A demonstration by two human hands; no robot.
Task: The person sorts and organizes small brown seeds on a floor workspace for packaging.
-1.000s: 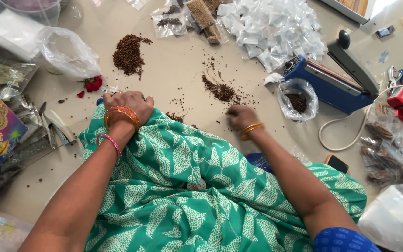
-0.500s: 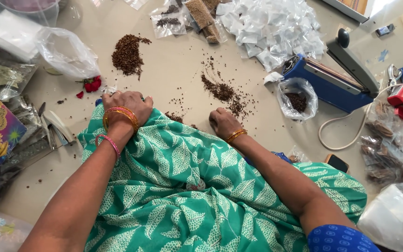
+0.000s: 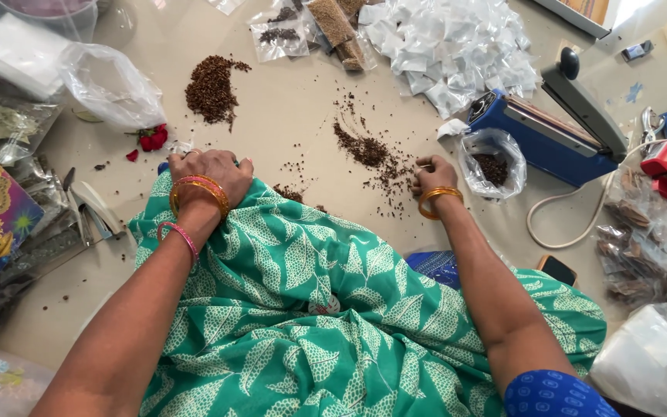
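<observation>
My left hand [image 3: 211, 174], with orange and pink bangles on the wrist, rests on my raised knee with its fingers curled into the green leaf-print cloth [image 3: 303, 309]. My right hand [image 3: 434, 176] is on the floor at the right end of a scattered trail of brown spice [image 3: 364, 150]. It sits just left of a small clear bag [image 3: 492, 162] with dark spice inside. Its fingers are curled under, and what they hold is hidden.
A second brown spice pile [image 3: 210, 89] lies further back on the left. Beyond the trail are a heap of small clear pouches [image 3: 449, 46] and a blue heat sealer [image 3: 550, 131] with its white cord. Red petals [image 3: 152, 139], plastic bags and packets lie at the left.
My right hand has slid to the right along the floor, from beside my knee to the small bag. My left hand has stayed on the knee.
</observation>
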